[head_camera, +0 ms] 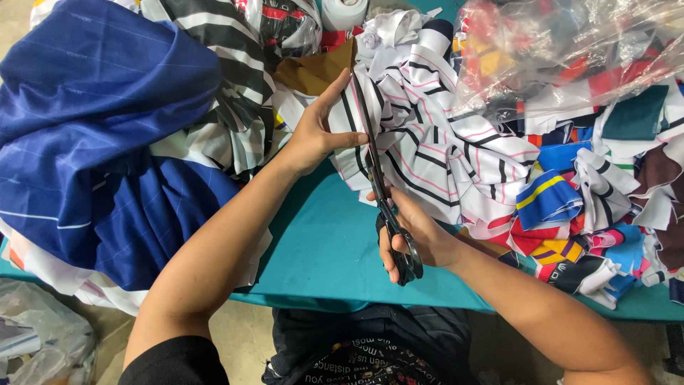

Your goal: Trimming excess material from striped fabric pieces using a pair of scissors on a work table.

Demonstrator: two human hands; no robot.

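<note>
At frame centre the striped white fabric (pixel 420 142) was gripped taut by the left hand (pixel 317 135); black scissors (pixel 385 199), grasped by the right hand (pixel 420 239), were best kept along one stripe.

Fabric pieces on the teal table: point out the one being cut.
The white cloth with black and pink stripes, held by the left hand, with black scissors across it; the blue cloth lies untouched.
</note>
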